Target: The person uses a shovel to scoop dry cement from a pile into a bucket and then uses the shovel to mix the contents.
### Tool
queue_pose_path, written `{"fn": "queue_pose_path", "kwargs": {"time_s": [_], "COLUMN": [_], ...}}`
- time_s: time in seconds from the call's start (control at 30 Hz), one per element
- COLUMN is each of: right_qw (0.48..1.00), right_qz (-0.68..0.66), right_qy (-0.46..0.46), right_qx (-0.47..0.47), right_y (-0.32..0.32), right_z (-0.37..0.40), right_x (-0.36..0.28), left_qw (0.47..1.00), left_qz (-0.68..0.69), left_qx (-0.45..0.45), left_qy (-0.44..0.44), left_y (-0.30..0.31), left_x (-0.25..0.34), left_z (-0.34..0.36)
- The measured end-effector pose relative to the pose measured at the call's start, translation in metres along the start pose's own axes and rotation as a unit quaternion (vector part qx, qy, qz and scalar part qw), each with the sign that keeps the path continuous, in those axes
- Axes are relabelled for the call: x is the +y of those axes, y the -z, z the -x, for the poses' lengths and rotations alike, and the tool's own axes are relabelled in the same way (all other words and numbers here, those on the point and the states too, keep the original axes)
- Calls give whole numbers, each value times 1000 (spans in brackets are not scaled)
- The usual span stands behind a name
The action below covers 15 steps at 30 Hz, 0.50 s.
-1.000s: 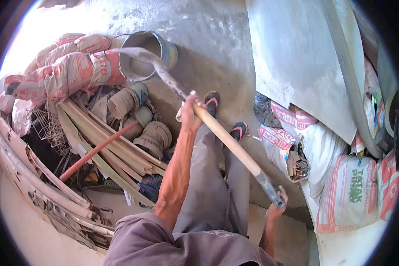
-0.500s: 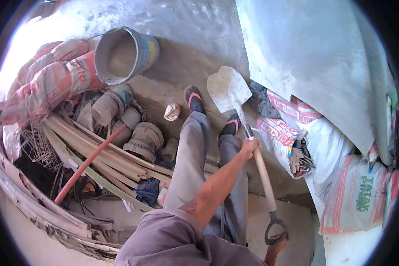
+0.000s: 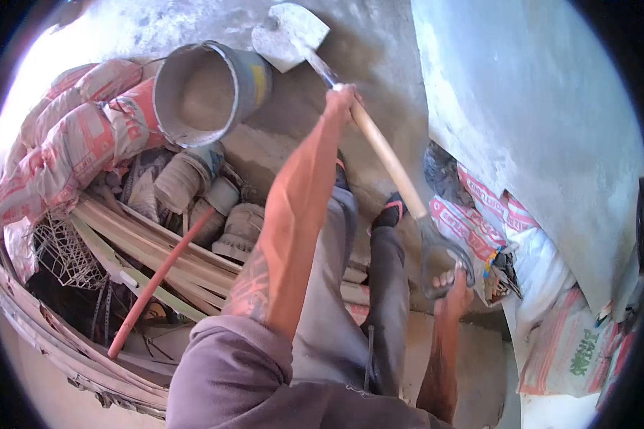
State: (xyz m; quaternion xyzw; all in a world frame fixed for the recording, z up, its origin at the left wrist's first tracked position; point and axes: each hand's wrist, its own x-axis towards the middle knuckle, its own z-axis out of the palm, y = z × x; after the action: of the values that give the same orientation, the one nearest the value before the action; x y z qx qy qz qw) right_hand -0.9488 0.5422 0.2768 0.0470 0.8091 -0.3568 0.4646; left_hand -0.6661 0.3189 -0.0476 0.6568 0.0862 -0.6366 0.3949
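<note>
My left hand (image 3: 343, 100) is wrapped round the lower part of a shovel's (image 3: 390, 161) wooden shaft, just behind the metal socket. At the other end, my right hand (image 3: 452, 286) grips the dark D-shaped handle, fingers curled over its crossbar. The pale, worn blade (image 3: 290, 36) points away from me at the top of the view, over the grey concrete floor. Close to the blade's left stands a large grey bucket (image 3: 249, 86) with a yellow patch and greyish-brown contents. My left forearm crosses in front of my leg and part of the floor.
Red-and-white sacks (image 3: 86, 136) are heaped at the left. Below them lie wooden strips (image 3: 157, 250), a red pipe (image 3: 161, 282), wire mesh (image 3: 64, 250) and cement-crusted containers (image 3: 179, 179). At the right, more sacks (image 3: 565, 350) lie by a large grey sheet (image 3: 522, 93).
Both hands have carried the shovel forward, its blade swinging left from near my feet to beside the bucket. The small crumpled object on the floor is now hidden by my left arm.
</note>
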Motion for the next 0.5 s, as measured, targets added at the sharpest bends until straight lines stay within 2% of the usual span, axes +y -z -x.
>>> {"fn": "queue_pose_path", "kwargs": {"time_s": [0.03, 0.1, 0.13, 0.17, 0.2, 0.3, 0.37, 0.4, 0.43, 0.5], "right_qw": [1000, 998, 997, 995, 994, 994, 991, 982, 927, 885], "right_qz": [-17, -50, -68, -89, -88, -82, -84, 110, 297, 377], "right_qy": [-3, -4, -4, 2, 10, 34, 54, 140, 223, 275], "right_qx": [-10, -27, -38, -55, -57, -69, -91, -68, -41, -1], "right_y": [-18, -21, -13, -9, -4, 49, 96, 133, 174, 200], "right_z": [-7, -9, -11, -17, -22, -18, -19, -23, -29, -19], "right_x": [3, 14, 21, 24, 24, 19, 13, 13, 14, 2], "left_qw": [999, 990, 992, 990, 987, 973, 970, 969, 966, 951], "left_qz": [-3, -60, -15, 6, -3, 50, 96, 114, 132, 223], "left_qx": [49, 57, 45, -7, -23, -50, -45, -77, -110, -157], "left_qy": [6, -114, -117, -139, -159, -221, -219, -206, -194, -149], "left_y": [0, -5, -8, -8, -12, -34, -46, -46, -44, -37], "left_x": [27, 69, 81, 89, 96, 103, 101, 93, 86, 69], "left_z": [-5, 22, 38, 52, 71, 159, 219, 240, 259, 306]}}
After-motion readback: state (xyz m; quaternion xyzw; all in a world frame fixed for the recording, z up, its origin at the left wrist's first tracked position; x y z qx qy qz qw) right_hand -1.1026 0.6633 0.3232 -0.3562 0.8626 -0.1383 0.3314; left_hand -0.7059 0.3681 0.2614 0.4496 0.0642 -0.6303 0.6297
